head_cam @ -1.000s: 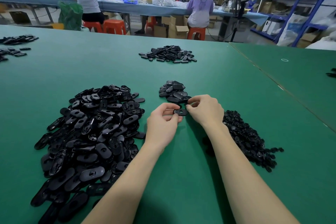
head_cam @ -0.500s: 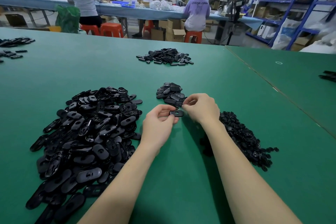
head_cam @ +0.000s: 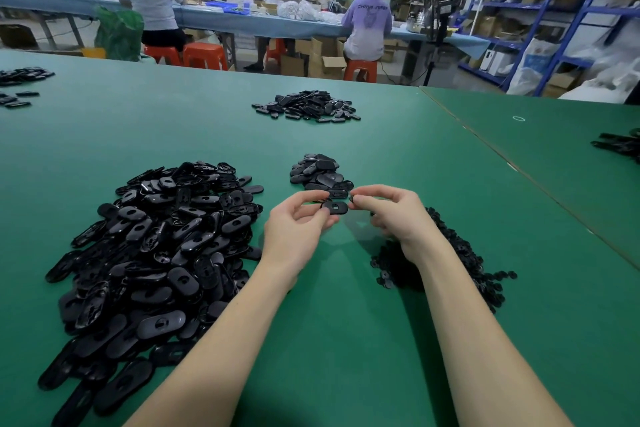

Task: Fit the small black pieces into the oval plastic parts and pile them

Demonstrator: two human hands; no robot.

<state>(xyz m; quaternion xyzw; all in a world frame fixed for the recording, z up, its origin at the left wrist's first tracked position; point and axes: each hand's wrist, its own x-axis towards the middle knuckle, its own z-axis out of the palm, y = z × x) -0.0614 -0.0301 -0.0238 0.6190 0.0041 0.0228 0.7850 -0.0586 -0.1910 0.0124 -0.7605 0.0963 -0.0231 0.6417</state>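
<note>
Left hand: the left hand (head_cam: 294, 229) is pinching the left end of one oval plastic part (head_cam: 335, 207) between thumb and fingers, its grip grasping that part just above the counter (head_cam: 346, 340).
Right hand: the right hand (head_cam: 391, 215) is hovering at the part's right end, fingers curled; whether this grip is grasping a small black piece or only touching the part I cannot tell, since the fingertips are hiding it.
What is changing: compared with a second ago, the two hands are drawing slightly apart and the part's top face is showing more fully, its slot now in plain sight; the part is staying in the same spot in front of the small pile.
What that means: the fitting step on this part is probably finishing or being checked, and the part is likely heading for the pile next.
Finished pile: the small pile (head_cam: 320, 173) is lying just beyond the hands, nearly touching the held part.
Oval stock: the large heap of oval parts (head_cam: 156, 253) is lying to the left of the left forearm.
Small pieces: the heap of small black pieces (head_cam: 450, 263) is lying under and beside the right wrist.
Progress: judging by the large heap still unfitted, most of the task is remaining.
</note>
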